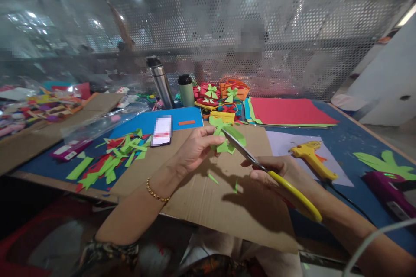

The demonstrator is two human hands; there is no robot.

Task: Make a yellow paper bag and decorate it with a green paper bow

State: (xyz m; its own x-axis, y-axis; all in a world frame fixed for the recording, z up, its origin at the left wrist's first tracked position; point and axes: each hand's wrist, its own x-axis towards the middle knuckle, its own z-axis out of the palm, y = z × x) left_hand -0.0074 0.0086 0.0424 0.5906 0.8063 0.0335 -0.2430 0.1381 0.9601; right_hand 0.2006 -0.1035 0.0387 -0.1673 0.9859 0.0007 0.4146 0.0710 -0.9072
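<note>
My left hand (202, 147), with a gold bracelet at its wrist, pinches a light green paper piece (224, 146) above the brown cardboard. In my right hand (279, 171) are scissors (295, 194) with yellow handles, and their blades point up and left to the green paper. Part of the blades overlaps the paper; whether they are cutting cannot be made out. Small green slivers (235, 185) lie on the cardboard (201, 197) below. Behind the hands stand small red, orange and yellow paper items (224, 95), some with green bows.
Green and red scraps (110, 160) and a phone (161, 130) lie at the left. A steel bottle (161, 82) and green tumbler (186, 91) stand behind. Red sheets (289, 111), a yellow glue gun (310, 158) with a cable and a purple device (386, 194) are at the right.
</note>
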